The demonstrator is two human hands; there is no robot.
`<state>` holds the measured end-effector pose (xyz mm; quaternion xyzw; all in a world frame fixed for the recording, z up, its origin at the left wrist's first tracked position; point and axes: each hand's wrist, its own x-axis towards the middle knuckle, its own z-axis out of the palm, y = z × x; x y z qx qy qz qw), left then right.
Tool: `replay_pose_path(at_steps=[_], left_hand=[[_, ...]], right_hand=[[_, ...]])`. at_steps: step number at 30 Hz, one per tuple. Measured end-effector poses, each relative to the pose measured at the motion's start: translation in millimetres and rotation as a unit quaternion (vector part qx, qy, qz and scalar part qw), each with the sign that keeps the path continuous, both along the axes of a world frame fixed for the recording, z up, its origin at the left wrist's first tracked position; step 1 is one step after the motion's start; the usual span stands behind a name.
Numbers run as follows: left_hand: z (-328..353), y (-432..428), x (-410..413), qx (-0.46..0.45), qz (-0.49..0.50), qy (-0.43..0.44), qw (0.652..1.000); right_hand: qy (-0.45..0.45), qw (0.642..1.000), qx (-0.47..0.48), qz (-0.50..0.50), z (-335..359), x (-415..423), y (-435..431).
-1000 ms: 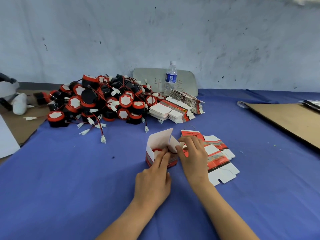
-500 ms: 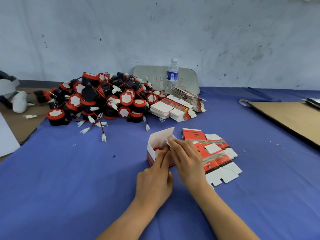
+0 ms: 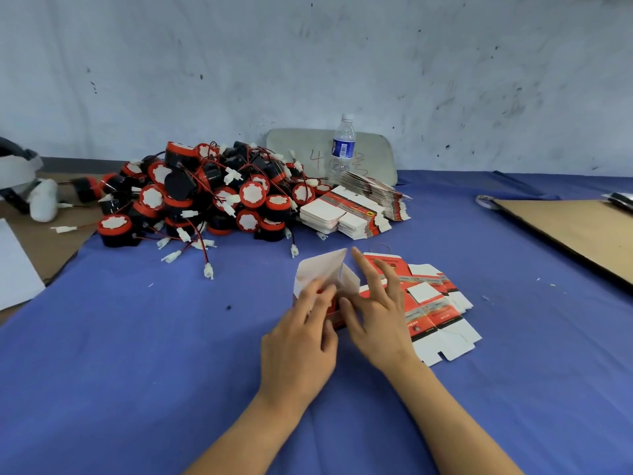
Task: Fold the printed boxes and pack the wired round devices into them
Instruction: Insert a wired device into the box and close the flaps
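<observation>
The left grip (image 3: pixel 298 341) is clamped on the half-folded box (image 3: pixel 325 272), which stands on the desk (image 3: pixel 137 337) between both grips, top flaps up. The right grip (image 3: pixel 376 323) is apart, fingers straight, thumb touching the box. Under and right of it lie flat boxes (image 3: pixel 435 306). The devices (image 3: pixel 212 197) are heaped well beyond the left grip.

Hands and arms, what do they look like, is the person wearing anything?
The left hand and right hand are bare: no gloves, rings or wristbands show. The left forearm and right forearm are bare too, with no sleeve, watch or marking down to the picture's bottom edge.
</observation>
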<state>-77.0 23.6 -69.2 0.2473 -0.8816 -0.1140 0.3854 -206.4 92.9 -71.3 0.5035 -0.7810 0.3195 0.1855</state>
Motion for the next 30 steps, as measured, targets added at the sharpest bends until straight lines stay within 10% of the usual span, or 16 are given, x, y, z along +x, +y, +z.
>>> replay_pose_path(at_steps=[17,23,30], left_hand=[[-7.7,-17.0,-2.9,0.126,-0.083,0.055,0.987],[-5.3,-16.4,-3.8,0.127,-0.106,0.086,0.982],[-4.9,-17.6,-4.6,0.183,-0.280,0.039,0.941]], right_hand=[[0.022,0.994,0.016,0.106,7.1,12.4,3.3],[-0.151,0.982,-0.070,0.086,4.4,14.3,3.6],[-0.379,0.890,-0.230,0.108,15.7,4.9,9.2]])
